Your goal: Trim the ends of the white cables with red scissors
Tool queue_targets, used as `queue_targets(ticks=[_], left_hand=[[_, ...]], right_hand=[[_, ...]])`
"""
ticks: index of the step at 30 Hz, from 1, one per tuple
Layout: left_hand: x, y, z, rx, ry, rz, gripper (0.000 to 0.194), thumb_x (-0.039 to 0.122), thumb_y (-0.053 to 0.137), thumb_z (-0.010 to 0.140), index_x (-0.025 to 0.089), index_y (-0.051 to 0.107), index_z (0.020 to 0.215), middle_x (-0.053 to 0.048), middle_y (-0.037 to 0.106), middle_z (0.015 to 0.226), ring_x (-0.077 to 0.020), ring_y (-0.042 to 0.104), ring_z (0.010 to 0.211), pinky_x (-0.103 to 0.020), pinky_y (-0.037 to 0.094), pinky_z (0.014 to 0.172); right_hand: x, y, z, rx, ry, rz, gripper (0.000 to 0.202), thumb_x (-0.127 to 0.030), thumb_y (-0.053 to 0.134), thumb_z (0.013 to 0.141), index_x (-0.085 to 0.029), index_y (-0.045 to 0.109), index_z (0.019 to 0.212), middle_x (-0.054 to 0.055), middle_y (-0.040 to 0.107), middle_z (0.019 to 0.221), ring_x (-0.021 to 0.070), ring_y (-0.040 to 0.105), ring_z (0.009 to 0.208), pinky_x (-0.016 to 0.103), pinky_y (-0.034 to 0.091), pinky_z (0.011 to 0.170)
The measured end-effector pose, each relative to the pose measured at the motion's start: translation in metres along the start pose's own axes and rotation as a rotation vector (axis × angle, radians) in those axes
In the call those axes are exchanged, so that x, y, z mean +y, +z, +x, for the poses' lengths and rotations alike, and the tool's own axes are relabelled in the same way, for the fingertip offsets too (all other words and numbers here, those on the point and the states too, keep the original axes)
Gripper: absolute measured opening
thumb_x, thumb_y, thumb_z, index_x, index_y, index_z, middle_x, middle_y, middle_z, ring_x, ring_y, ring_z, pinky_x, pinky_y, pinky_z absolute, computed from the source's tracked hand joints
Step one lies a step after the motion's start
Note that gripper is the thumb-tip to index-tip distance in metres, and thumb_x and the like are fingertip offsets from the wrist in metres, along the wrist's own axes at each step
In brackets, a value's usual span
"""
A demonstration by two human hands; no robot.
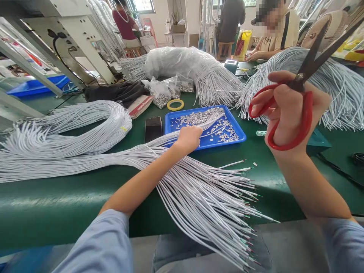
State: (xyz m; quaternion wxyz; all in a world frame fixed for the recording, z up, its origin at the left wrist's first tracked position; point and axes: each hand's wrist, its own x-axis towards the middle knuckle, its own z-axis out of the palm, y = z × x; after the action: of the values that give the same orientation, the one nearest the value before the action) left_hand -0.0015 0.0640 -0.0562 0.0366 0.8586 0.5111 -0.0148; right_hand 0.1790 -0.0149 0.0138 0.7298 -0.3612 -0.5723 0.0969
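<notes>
My left hand (pixel 189 139) is closed around some white cables at the near edge of a blue tray (pixel 241 137). The ends of those cables lie over small metal parts (pixel 192 118) in the tray. Raised at the right, my right hand (pixel 292 110) holds scissors (pixel 304 74) with red handles, their blades apart and pointing up. A large bundle of white cables (pixel 199 189) fans out under my left forearm, its stripped ends hanging past the table's front edge.
Coiled white cables (pixel 113 125) lie at the left, with more bundles at the back and right. A phone (pixel 153 129), yellow tape roll (pixel 175 105) and bags of parts (pixel 163 91) surround the tray. A person (pixel 275 34) sits across the table.
</notes>
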Motion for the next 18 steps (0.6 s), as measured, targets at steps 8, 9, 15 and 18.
queue_targets(ticks=[8,9,15,18], left_hand=[[-0.003,0.008,0.004,0.033,0.015,-0.044,0.037,0.017,0.042,0.086,0.021,0.069,0.111,-0.01,0.07,0.112,-0.0251,0.066,0.102,-0.033,0.051,0.084],[-0.004,0.008,0.005,0.037,0.019,-0.048,0.037,0.019,0.042,0.087,0.021,0.069,0.113,-0.01,0.069,0.113,-0.0253,0.065,0.103,-0.034,0.051,0.085],[-0.012,0.017,0.012,0.01,-0.021,-0.051,0.03,0.014,0.051,0.079,0.015,0.074,0.098,-0.016,0.072,0.103,-0.0282,0.067,0.1,-0.037,0.049,0.088],[-0.013,0.017,0.014,0.051,-0.028,-0.103,0.029,0.013,0.051,0.077,0.015,0.074,0.095,-0.013,0.073,0.098,-0.0277,0.068,0.098,-0.037,0.05,0.087]], right_hand=[[0.001,-0.004,0.005,0.023,0.083,-0.046,0.018,-0.022,0.051,0.083,-0.018,0.067,0.09,0.003,0.064,0.062,0.0127,0.054,0.045,0.026,0.042,0.041],[0.0,-0.004,0.005,0.032,0.098,-0.034,0.018,-0.021,0.051,0.083,-0.018,0.067,0.09,0.004,0.064,0.063,0.0128,0.054,0.045,0.027,0.042,0.042],[0.002,-0.002,0.005,0.047,0.06,0.123,0.016,-0.019,0.057,0.078,-0.016,0.07,0.087,0.002,0.062,0.057,0.0138,0.055,0.043,0.027,0.038,0.039],[0.001,0.001,0.006,0.088,0.084,0.183,0.015,-0.02,0.058,0.076,-0.016,0.071,0.083,0.0,0.063,0.055,0.013,0.054,0.041,0.027,0.037,0.038]])
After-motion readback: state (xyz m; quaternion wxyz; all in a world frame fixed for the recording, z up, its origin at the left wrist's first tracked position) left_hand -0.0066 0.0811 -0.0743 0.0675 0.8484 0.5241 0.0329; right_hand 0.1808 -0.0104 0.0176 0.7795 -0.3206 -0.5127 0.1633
